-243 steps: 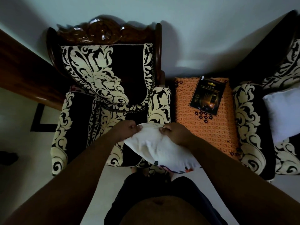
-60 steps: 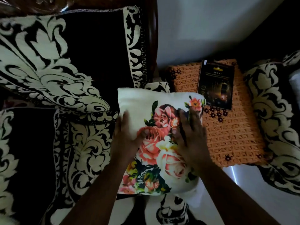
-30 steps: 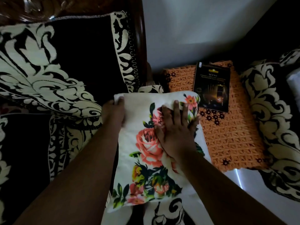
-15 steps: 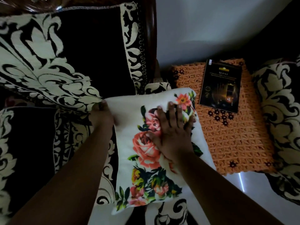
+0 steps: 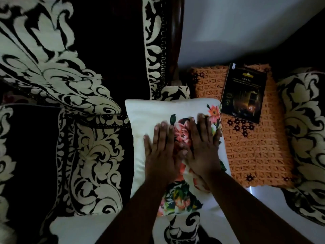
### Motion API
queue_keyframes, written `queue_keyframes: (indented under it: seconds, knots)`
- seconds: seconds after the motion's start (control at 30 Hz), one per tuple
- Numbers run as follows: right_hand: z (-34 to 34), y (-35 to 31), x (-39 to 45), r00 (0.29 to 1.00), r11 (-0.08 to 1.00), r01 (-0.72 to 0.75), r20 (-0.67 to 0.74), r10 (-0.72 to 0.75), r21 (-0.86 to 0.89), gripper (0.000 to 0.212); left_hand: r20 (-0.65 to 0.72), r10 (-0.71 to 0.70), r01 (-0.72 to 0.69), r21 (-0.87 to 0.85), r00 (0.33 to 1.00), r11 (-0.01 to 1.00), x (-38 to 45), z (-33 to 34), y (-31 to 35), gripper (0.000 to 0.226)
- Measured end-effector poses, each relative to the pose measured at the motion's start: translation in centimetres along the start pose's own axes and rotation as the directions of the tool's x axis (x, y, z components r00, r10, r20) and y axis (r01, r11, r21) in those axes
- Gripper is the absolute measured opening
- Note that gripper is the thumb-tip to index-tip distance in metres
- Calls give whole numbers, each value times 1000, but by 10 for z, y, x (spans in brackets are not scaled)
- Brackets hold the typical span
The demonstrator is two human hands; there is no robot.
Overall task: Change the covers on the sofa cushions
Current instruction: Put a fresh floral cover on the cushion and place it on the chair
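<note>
A white cushion with a red and pink rose print [image 5: 151,113] lies flat on the right armrest of a black and cream patterned sofa chair [image 5: 88,148]. My left hand [image 5: 161,150] presses flat on the cushion's middle, fingers straight. My right hand [image 5: 202,147] lies flat beside it on the flower print, fingers straight too. The two hands touch at the thumbs. Nothing is gripped.
An orange crocheted mat [image 5: 255,155] covers a small table right of the cushion, with a dark box [image 5: 244,92] on its far end. A second patterned chair [image 5: 306,131] stands at the right edge. A pale wall [image 5: 237,23] rises behind.
My left hand left the cushion's upper left corner and came to lie flat on the middle beside my right hand. The cushion now lies squarer on the armrest.
</note>
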State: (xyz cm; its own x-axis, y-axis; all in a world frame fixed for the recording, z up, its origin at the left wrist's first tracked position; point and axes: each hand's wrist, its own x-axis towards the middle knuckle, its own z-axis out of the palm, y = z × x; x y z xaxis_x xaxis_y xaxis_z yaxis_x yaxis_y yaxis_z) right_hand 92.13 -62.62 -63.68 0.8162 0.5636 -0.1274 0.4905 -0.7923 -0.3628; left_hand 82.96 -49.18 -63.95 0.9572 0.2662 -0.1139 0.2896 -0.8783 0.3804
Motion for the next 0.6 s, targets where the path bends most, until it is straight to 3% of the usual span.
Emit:
queue_keyframes:
  seconds: [0.27,0.6]
  knots:
    - [29,-17,59,999,993,-36,-23,33,-111,74,56,-98,102,-79,994,992,44,24,-47,71]
    - [34,-25,138,995,994,-89,45,92,-68,66,77,-223,236,-243,972,941,114,32,-76,69]
